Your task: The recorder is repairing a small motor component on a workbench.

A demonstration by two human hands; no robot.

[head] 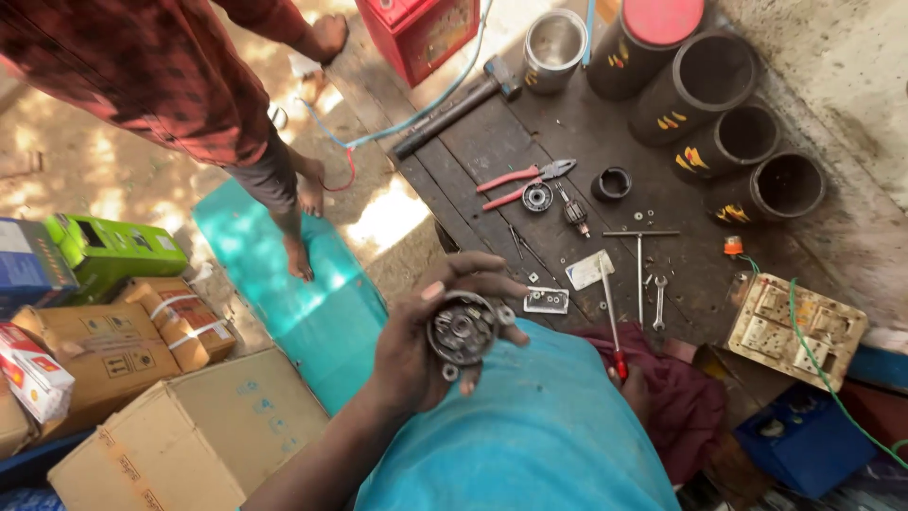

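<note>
My left hand (421, 331) holds a round grey metal gear housing (462, 329) with small gears showing on its face, raised above my blue shirt. My right hand (632, 386) is mostly hidden behind my body; it grips a red-handled screwdriver (610, 317) whose thin shaft points up toward the dark wooden bench (492, 142). On the bench lie red-handled pliers (520, 182), a motor armature (574, 212), a round bearing part (537, 197), a black ring (612, 183), a T-handle wrench (640, 255), a small spanner (659, 301) and a small metal plate (547, 301).
A hammer (454, 106), steel cup (554, 45) and several black cylinders (700, 85) stand at the bench's far end. A socket board (796, 331) with green wire lies right. Another person's bare legs (293, 199) stand left on a teal mat (312, 293), near cardboard boxes (189, 426).
</note>
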